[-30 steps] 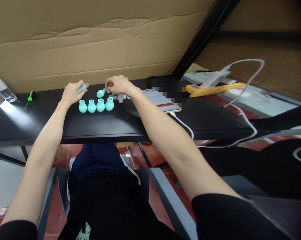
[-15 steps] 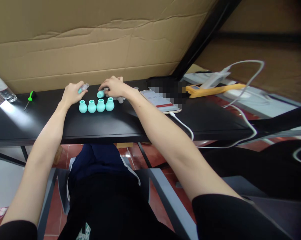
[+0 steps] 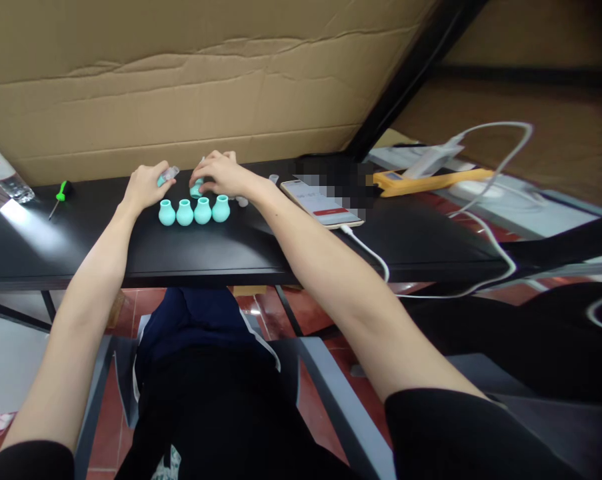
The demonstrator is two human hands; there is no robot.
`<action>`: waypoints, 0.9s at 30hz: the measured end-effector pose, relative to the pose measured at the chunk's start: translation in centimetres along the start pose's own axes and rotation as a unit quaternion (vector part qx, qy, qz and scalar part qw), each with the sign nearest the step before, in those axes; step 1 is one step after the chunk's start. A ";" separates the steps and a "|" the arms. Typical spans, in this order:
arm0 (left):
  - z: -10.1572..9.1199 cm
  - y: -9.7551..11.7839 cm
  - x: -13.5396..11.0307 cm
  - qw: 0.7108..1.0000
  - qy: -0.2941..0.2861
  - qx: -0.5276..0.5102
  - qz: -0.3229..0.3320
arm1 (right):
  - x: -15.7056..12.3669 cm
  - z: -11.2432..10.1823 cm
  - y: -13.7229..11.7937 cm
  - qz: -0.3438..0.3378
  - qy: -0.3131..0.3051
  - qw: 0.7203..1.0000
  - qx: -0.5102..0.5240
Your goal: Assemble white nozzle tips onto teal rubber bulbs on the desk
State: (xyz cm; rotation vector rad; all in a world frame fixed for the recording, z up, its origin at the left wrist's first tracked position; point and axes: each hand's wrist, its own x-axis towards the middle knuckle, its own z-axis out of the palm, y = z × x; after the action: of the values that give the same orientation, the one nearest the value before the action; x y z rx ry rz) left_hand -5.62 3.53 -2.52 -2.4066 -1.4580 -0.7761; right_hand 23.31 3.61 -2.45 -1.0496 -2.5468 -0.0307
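My left hand, above the table's back left, has its fingers closed on a small part, see-through at one end and teal at the other. My right hand curls its fingers round a teal piece at the table surface. That piece is mostly covered by the fingers. Just in front of both hands, several teal vase-shaped pieces stand upright in a row, open tops up. Small clear plastic pieces lie partly hidden beside my right hand and forearm.
On the black table lie a phone with a white cable and a green-handled screwdriver. A water bottle is at the far left. Cardboard rises along the back edge. A yellow tool lies at right.
My right hand has moved slightly left and its fingers have closed round the teal piece, which now looks more upright. My left hand stays almost still with its part.
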 end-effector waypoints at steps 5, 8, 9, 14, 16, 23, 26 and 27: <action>0.1 0.0 0.1 1.000 0.006 -0.006 0.004 | 0.2 -0.2 0.4 -0.002 0.011 0.999 0.030; 0.2 -0.2 0.1 1.000 0.007 -0.012 0.001 | 0.1 -0.5 0.2 -0.012 0.025 0.998 0.054; 0.2 -0.2 0.1 1.000 0.006 -0.015 -0.001 | 0.1 -0.6 0.1 -0.017 0.027 0.998 0.060; 0.5 -0.7 0.2 1.000 0.011 -0.027 0.006 | 0.1 -0.4 -0.3 -0.031 0.045 0.998 0.041; 0.7 -1.0 0.2 0.999 0.020 -0.034 0.014 | 0.0 -0.3 -0.1 -0.028 0.057 0.998 0.021; 1.2 -1.9 0.3 0.997 0.035 -0.055 0.037 | -0.4 -0.6 1.1 -0.019 0.041 0.999 -0.010; 1.3 -1.9 0.4 0.997 0.035 -0.065 0.029 | -0.6 -1.1 1.4 -0.012 0.050 0.999 -0.006; 1.3 -1.9 0.5 0.997 0.036 -0.071 0.025 | -0.6 -1.3 1.4 -0.010 0.050 0.999 -0.005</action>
State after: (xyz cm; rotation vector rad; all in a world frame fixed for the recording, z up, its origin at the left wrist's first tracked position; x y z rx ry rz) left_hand -6.65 5.36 -3.47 -2.4774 -1.3539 -0.9742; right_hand 25.06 3.99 -1.62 -0.9999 -2.4707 -0.0992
